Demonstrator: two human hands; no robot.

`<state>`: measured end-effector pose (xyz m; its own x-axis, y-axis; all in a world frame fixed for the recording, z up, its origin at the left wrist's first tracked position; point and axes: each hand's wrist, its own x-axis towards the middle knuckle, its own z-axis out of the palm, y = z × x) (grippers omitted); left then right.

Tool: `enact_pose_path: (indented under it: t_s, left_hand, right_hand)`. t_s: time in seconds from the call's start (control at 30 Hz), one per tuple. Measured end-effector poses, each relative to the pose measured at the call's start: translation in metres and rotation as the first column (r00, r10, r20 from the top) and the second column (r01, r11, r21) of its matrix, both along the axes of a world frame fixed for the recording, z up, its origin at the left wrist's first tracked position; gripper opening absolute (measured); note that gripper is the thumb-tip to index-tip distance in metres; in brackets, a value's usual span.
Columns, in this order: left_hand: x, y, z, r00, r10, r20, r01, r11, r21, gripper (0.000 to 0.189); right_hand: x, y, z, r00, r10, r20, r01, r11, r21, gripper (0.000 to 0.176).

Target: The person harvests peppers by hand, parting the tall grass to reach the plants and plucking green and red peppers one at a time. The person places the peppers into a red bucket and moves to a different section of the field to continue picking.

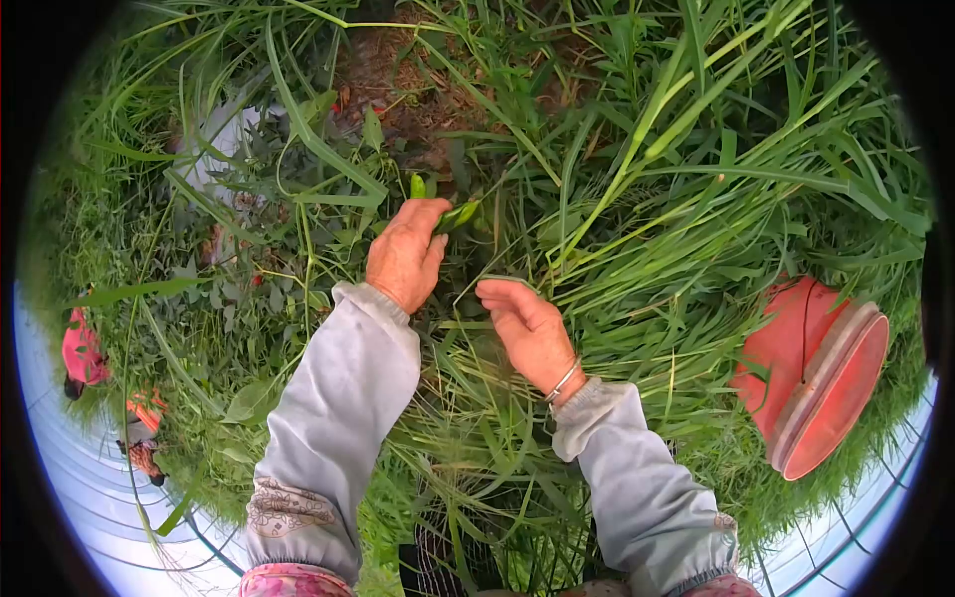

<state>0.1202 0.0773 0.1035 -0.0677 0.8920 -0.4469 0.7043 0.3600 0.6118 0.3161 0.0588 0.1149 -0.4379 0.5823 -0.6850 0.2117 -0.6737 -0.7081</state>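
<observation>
My left hand point(406, 254) is closed round green chili peppers; one pale green pepper point(417, 186) sticks up past the fingers, and another green pepper point(458, 215) lies by the fingertips. Lower and to the right, my right hand point(527, 328) has its fingers stretched out and slightly bent. Thin grass blades pass close to its fingertips, and I see nothing held in it. A metal bangle point(563, 380) circles that wrist. Grey sleeves cover both forearms. Leafy plants point(343, 224) stand left of my left hand, with a few small red spots among them.
Tall grass point(686, 229) crowds the right side and hangs over the plants. A red bucket point(781, 348) with a pale rim sits tilted in the grass at right. Brown ground point(418, 90) shows ahead. Two other people, one in pink point(84, 350), appear at far left.
</observation>
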Motion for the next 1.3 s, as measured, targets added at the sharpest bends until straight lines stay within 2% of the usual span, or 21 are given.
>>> enact_pose_path:
  t_s: [0.03,0.13,0.23,0.3,0.37,0.4,0.5,0.57,0.63,0.73,0.77,0.83,0.87,0.93,0.97,1.03,1.07,1.1,1.17,1.23,1.3]
  left_hand:
    - [-0.003,-0.005,0.009,1.000,0.007,-0.016,-0.007,1.000,0.010,0.036]
    - [-0.013,-0.020,0.025,0.999,0.032,-0.026,-0.030,0.996,0.089,0.036]
    - [-0.006,-0.025,0.035,0.981,0.195,-0.019,-0.187,0.959,0.215,0.036]
    - [0.015,-0.031,0.049,0.995,0.104,0.009,-0.103,0.967,0.231,0.037]
    - [0.030,-0.043,0.050,0.987,0.140,0.082,-0.153,0.973,0.172,0.037]
    - [0.035,-0.043,0.053,0.974,0.207,0.091,-0.218,0.967,0.133,0.037]
    - [0.055,-0.034,0.062,0.901,0.400,0.170,-0.406,0.914,0.000,0.038]
    - [0.073,-0.019,0.062,0.973,0.210,0.095,-0.224,0.959,0.174,0.042]
    - [0.093,-0.013,0.056,0.962,0.233,0.142,-0.258,0.948,0.189,0.046]
    - [0.105,-0.006,0.072,0.987,0.138,-0.078,-0.124,0.980,0.155,0.047]
    - [0.103,-0.003,0.077,0.992,0.118,-0.041,-0.111,0.985,0.134,0.047]
    - [0.090,-0.001,0.087,0.996,0.077,0.037,-0.080,0.993,0.090,0.047]
    - [0.081,0.002,0.088,0.996,0.087,0.032,-0.091,0.983,0.161,0.035]
    - [0.068,0.016,0.078,0.912,0.330,0.243,-0.383,0.897,0.221,0.021]
    - [0.057,0.021,0.060,0.935,0.310,0.175,-0.348,0.899,0.265,0.018]
    - [0.037,0.031,0.017,0.988,0.030,-0.150,0.005,0.974,0.226,0.023]
    - [0.027,0.030,-0.009,0.914,-0.212,-0.347,0.248,0.967,0.064,0.025]
    - [0.018,0.028,-0.032,0.666,-0.544,-0.511,0.483,0.836,-0.260,0.026]
    - [0.000,0.024,-0.032,0.415,-0.837,-0.357,0.495,0.536,-0.683,0.030]
    - [-0.024,0.012,-0.013,0.340,-0.865,-0.368,0.559,0.501,-0.661,0.034]
    - [-0.058,-0.009,-0.004,0.374,-0.855,-0.359,0.581,0.518,-0.627,0.035]
  right_hand:
    - [0.000,0.003,0.001,0.993,-0.104,-0.051,0.101,0.993,-0.069,0.028]
    - [0.000,0.020,0.018,0.969,-0.248,-0.013,0.230,0.916,-0.329,0.026]
    - [-0.006,0.024,0.015,0.930,-0.357,-0.089,0.298,0.872,-0.388,0.026]
    - [-0.006,0.026,0.014,0.915,-0.392,-0.090,0.320,0.845,-0.429,0.028]
    - [-0.008,0.029,0.011,0.883,-0.455,-0.114,0.356,0.808,-0.469,0.030]
    - [-0.006,0.033,0.013,0.884,-0.436,-0.169,0.327,0.835,-0.442,0.037]
    - [-0.008,0.039,0.019,0.800,-0.538,-0.267,0.360,0.785,-0.504,0.046]
    - [-0.012,0.038,0.015,0.745,-0.576,-0.337,0.356,0.770,-0.529,0.049]
    - [-0.017,0.034,0.004,0.676,-0.626,-0.390,0.383,0.750,-0.540,0.048]
    - [-0.012,0.036,0.001,0.544,-0.757,-0.362,0.354,0.598,-0.719,0.043]
    - [-0.009,0.035,-0.001,0.485,-0.802,-0.348,0.317,0.532,-0.785,0.042]
    - [-0.002,0.035,-0.008,0.561,-0.763,-0.321,0.335,0.564,-0.755,0.038]
    - [0.004,0.036,-0.009,0.584,-0.748,-0.315,0.311,0.564,-0.765,0.038]
    - [0.009,0.045,-0.002,0.662,-0.697,-0.277,0.295,0.582,-0.758,0.036]
    - [0.011,0.046,-0.006,0.650,-0.705,-0.285,0.282,0.571,-0.771,0.034]
    - [0.014,0.049,-0.012,0.630,-0.704,-0.326,0.255,0.585,-0.770,0.031]
    - [0.013,0.053,-0.009,0.687,-0.658,-0.309,0.256,0.617,-0.745,0.030]
    - [0.011,0.059,-0.002,0.741,-0.608,-0.286,0.254,0.647,-0.719,0.029]
    - [0.012,0.066,0.004,0.820,-0.520,-0.238,0.255,0.705,-0.662,0.029]
    - [0.012,0.070,-0.001,0.869,-0.457,-0.189,0.265,0.753,-0.603,0.030]
    - [0.024,0.077,-0.011,0.819,-0.546,-0.175,0.330,0.698,-0.636,0.034]
